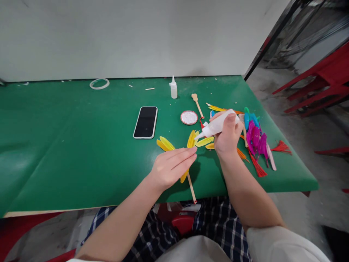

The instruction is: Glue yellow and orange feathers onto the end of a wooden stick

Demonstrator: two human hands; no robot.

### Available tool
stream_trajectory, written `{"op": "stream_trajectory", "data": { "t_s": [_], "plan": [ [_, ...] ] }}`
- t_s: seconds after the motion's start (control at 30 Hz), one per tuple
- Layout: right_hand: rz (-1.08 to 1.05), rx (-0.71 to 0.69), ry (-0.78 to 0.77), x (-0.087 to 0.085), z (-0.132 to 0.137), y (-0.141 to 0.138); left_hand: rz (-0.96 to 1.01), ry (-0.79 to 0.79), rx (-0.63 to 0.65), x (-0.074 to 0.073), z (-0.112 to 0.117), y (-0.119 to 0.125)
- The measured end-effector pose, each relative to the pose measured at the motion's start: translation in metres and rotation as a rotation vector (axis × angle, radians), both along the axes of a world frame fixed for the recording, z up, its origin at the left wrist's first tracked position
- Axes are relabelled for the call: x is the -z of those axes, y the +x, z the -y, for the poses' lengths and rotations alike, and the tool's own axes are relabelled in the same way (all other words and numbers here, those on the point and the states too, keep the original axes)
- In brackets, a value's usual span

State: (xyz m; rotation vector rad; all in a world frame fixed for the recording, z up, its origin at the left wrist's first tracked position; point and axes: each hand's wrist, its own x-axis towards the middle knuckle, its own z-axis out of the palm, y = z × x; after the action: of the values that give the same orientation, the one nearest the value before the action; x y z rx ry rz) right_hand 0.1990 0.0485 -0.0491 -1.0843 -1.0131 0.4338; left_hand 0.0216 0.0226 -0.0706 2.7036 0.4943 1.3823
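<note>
Left fingers (182, 158) apparently against yellow feathers (191, 139).

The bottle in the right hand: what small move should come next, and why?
Probably a gentle squeeze of the white bottle: the right hand holds it with its nozzle slanting down toward the yellow feathers, while the left hand partly covers them.

The bare left hand (171, 167) hides the middle of the bright yellow feathers (191, 139) and the pale wooden stick's (192, 189) upper end — whether they join cannot be seen. Right-hand fingers partly cover the white plastic squeeze bottle (216, 125). Red plastic stools (324, 80) — blurred — run past the picture's edge.
</note>
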Motion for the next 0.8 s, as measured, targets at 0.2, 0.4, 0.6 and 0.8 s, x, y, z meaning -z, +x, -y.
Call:
{"op": "stream_trajectory", "data": {
  "t_s": [0.2,0.4,0.6,0.8],
  "plan": [
    [0.047,0.003,-0.003,0.0005,0.0005,0.0012,-0.001,0.012,0.006,-0.0004,-0.0008,-0.0004],
    [0.009,-0.008,-0.015,0.002,0.0008,0.0009,0.0,0.006,0.004,-0.0011,-0.0018,-0.0009],
    [0.059,-0.003,0.009,-0.0001,0.0012,0.0006,-0.01,0.001,0.005,0.0002,-0.0022,-0.0023],
    [-0.025,0.034,0.008,0.0003,-0.0008,0.0049,0.016,0.007,-0.001,-0.0006,-0.0018,-0.0019]
  ]
}}
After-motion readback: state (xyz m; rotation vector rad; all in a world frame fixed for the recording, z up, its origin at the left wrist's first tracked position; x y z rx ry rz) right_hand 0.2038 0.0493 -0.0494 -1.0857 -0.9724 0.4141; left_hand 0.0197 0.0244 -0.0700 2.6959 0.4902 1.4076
